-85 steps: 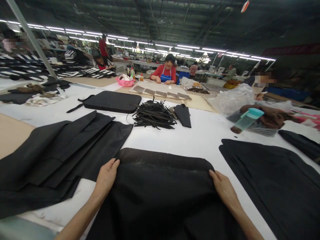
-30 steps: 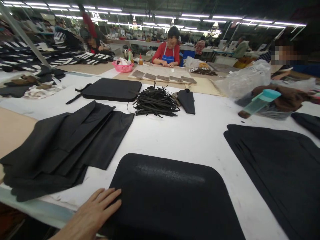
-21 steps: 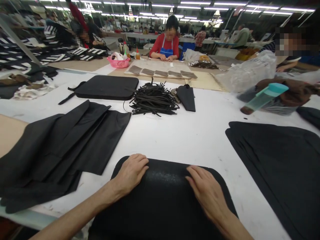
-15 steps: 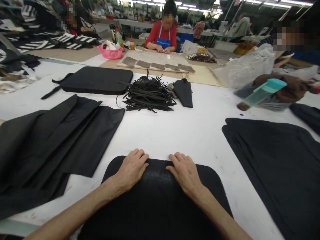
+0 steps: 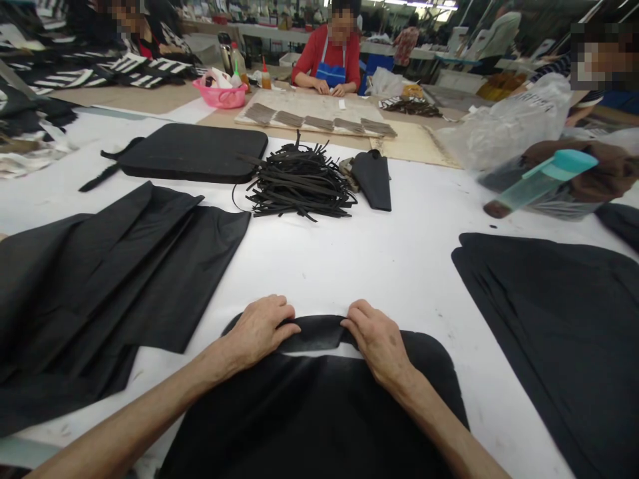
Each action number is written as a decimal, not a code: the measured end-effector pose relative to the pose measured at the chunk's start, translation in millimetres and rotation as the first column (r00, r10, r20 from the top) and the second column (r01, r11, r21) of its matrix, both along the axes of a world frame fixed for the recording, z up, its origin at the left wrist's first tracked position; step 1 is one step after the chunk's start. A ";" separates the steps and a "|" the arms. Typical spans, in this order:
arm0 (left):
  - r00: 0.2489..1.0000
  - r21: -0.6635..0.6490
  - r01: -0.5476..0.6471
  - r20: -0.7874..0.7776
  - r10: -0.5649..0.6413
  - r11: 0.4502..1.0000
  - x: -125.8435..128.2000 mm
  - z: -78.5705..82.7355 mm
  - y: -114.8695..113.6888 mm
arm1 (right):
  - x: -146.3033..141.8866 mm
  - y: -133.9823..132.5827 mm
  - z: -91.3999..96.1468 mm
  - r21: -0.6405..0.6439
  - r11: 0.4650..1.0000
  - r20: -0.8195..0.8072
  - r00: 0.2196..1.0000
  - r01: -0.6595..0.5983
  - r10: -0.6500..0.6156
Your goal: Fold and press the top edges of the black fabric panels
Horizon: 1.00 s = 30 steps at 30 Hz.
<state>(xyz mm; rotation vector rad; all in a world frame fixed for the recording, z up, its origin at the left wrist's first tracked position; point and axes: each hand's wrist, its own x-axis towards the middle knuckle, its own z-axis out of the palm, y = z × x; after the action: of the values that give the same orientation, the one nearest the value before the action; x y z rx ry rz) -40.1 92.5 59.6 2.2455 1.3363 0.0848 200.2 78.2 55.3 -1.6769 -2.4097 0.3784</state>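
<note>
In front of me lies a black, leather-like panel [image 5: 309, 412] with rounded far corners; its near end runs out of view. My left hand [image 5: 264, 322] grips the far edge left of centre, thumb and fingers closed on it. A short way to the right, my right hand [image 5: 374, 336] pinches the same edge, its thumb toward the left hand. Between the hands a black strip of the edge [image 5: 315, 332] is turned up, and a narrow white gap shows just below it. What lies under the fingers is hidden.
Black sheets [image 5: 114, 266] lie at the left and a stack of black panels [image 5: 554, 319] at the right. Farther back are a black padded board [image 5: 192, 153], a heap of black strips [image 5: 302, 183] and a teal-capped bottle [image 5: 544, 183]. A co-worker in red [image 5: 327, 60] sits opposite.
Both hands have closed on the far edge, where earlier they rested on top. The edge between them is now turned up, with a white gap below it. The view has shifted slightly.
</note>
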 end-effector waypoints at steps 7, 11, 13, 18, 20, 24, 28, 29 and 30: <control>0.990 0.030 -0.058 0.127 0.053 0.998 -3.6 4.5 -3.8 | 8.2 9.2 3.1 0.002 1.000 -0.033 0.999 -0.011 0.011; 0.992 0.048 -0.123 -0.020 0.124 0.991 -25.9 9.3 -15.0 | 19.8 1.5 1.9 0.015 1.000 0.045 0.999 0.016 -0.016; 0.986 0.059 -0.164 -0.033 0.166 0.985 -41.5 11.3 -20.3 | 32.3 -2.1 -0.4 0.011 0.996 0.004 0.996 0.085 -0.085; 0.996 0.000 -0.089 0.016 0.089 0.996 -59.9 13.8 -30.2 | 69.6 -9.0 -6.7 -0.157 0.974 -0.143 0.972 0.164 -0.187; 0.996 0.005 -0.079 -0.039 0.079 0.997 -56.5 11.6 -32.1 | 82.7 -13.6 -7.6 -0.183 0.973 -0.145 0.975 0.143 -0.171; 0.982 0.052 -0.156 -0.095 0.160 0.986 -49.1 1.9 -32.2 | 105.6 -24.9 -5.1 -0.160 0.972 -0.040 0.983 0.173 -0.181; 0.965 0.049 -0.259 -0.022 0.260 0.965 -52.6 -2.2 -32.9 | 123.0 -34.3 3.8 -0.217 0.948 -0.022 0.970 0.232 -0.242; 0.953 0.049 -0.301 -0.008 0.302 0.952 -54.7 -1.6 -33.5 | 125.9 -36.3 6.1 -0.247 0.941 -0.050 0.967 0.232 -0.251; 0.938 0.051 -0.347 -0.002 0.347 0.937 -56.8 -0.7 -34.2 | 128.0 -38.3 7.8 -0.277 0.934 -0.084 0.963 0.224 -0.256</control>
<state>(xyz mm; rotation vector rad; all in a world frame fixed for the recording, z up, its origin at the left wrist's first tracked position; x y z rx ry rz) -96.9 58.3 59.0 2.0267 1.7426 0.2324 328.2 39.9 63.1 -1.9701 -2.1104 0.7664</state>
